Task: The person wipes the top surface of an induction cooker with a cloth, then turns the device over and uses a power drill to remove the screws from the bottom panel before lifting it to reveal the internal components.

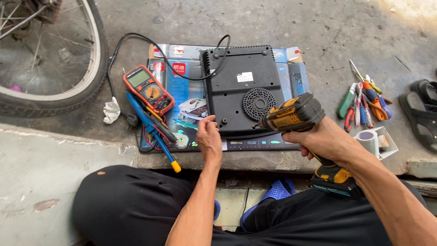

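Right hand (325, 139) is wrapped tight round the grip of a yellow-and-black cordless drill (296, 116), battery end back toward the person, bit aimed left at the near edge of the black appliance (243, 89). Held level and low, likely so the bit lines up with the screw holes along that edge.

Left hand (208, 136) rests at the appliance's near-left corner, fingers curled, tips pinched; whether they hold a screw cannot be told. It probably steadies the housing.

The appliance lies underside up, round fan grille (258, 103) showing, on a flattened printed cardboard box (182, 91) that keeps it off the concrete. Its power cord (136, 41) loops off the far-left corner.

Left of the appliance: orange multimeter (148, 89) and a blue soldering iron (150, 130), within easy reach. Right of it: a cluster of screwdrivers and pliers (364, 102), then a tape roll (369, 139) in a small white tray. Far left of the appliance, a bicycle wheel (59, 59).
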